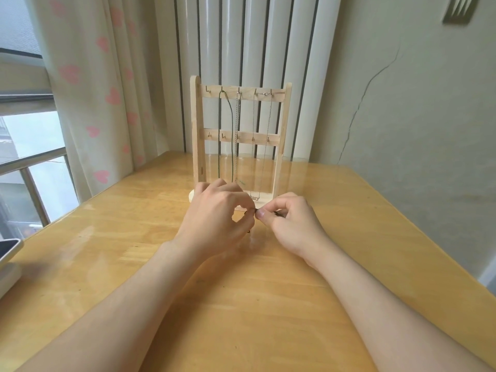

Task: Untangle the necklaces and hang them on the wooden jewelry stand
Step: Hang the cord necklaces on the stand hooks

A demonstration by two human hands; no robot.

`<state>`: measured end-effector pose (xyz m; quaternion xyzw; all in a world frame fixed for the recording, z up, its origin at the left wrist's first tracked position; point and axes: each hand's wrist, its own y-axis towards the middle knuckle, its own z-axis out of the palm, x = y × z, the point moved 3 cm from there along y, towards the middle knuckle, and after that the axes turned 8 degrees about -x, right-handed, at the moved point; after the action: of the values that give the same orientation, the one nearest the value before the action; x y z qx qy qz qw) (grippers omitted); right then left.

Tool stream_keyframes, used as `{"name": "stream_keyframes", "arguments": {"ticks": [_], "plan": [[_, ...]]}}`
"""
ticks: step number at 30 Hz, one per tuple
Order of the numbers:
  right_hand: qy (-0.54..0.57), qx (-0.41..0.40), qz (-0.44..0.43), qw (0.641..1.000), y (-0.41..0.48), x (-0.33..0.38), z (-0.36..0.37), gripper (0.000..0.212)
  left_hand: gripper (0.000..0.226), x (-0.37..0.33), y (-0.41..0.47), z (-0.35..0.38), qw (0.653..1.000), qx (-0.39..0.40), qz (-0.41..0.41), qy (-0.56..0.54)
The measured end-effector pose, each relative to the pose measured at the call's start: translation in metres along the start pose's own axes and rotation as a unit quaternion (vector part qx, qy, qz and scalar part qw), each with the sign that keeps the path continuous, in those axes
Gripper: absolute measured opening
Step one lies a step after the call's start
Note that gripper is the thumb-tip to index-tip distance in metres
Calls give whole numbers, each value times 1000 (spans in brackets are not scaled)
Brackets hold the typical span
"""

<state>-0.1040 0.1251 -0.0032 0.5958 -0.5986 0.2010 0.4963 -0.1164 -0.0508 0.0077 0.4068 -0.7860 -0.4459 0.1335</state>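
Observation:
The wooden jewelry stand (pixel 197 135) stands upright at the back middle of the table, with two rails of small hooks. A dark green cord necklace (pixel 220 135) hangs from a top-rail hook. Beside it hang a thin silver chain (pixel 237 124) and a fine chain with a small bar pendant (pixel 255 197) near the base. In front of the stand, my left hand (pixel 217 210) and my right hand (pixel 290 218) meet fingertip to fingertip. Both pinch a small dark piece of a necklace (pixel 255 210) between them. Most of that necklace is hidden by my fingers.
The wooden table (pixel 241 304) fills the foreground. A phone or tablet (pixel 9 251) lies on a white object at the left edge. Behind the stand are a white radiator, a heart-patterned curtain (pixel 88 76) and a window at the left.

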Motion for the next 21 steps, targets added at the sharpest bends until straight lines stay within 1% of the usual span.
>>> {"name": "stream_keyframes", "arguments": {"ticks": [2, 3, 5, 6, 8, 10, 12, 14, 16, 19, 20, 21], "plan": [[26, 3, 17, 1000, 0, 0, 0, 13, 15, -1, 1, 0, 996, 6, -54, -75], [43, 5, 26, 999, 0, 1, 0, 12, 15, -1, 1, 0, 987, 9, -95, -128], [73, 5, 38, 997, 0, 0, -1, 10, 16, 0, 2, 1, 958, 17, -189, -217], [87, 6, 43, 995, 1, 1, -2, 10, 17, 1, 2, 3, 935, 25, -240, -261], [107, 14, 44, 993, -1, 4, -3, 10, 23, 1, 1, 9, 870, 52, -349, -344], [110, 20, 39, 993, -1, 6, -2, 8, 29, -2, 0, 12, 806, 87, -422, -407], [110, 21, 37, 993, -3, 9, 0, 9, 30, -5, 0, 12, 768, 97, -446, -449], [120, 32, 44, 991, -4, 10, 0, 12, 27, -4, 0, 13, 752, 92, -453, -469], [141, 82, 64, 985, -7, 12, 1, 17, 27, -2, 0, 15, 743, 88, -459, -479], [184, 172, 95, 963, -12, 18, 5, 21, 30, -4, 1, 16, 703, 83, -461, -535], [197, 183, 103, 958, -12, 18, 4, 23, 29, -6, 1, 16, 692, 86, -456, -553], [199, 185, 106, 956, -13, 19, 4, 23, 27, -7, 1, 15, 690, 91, -448, -561]]}}
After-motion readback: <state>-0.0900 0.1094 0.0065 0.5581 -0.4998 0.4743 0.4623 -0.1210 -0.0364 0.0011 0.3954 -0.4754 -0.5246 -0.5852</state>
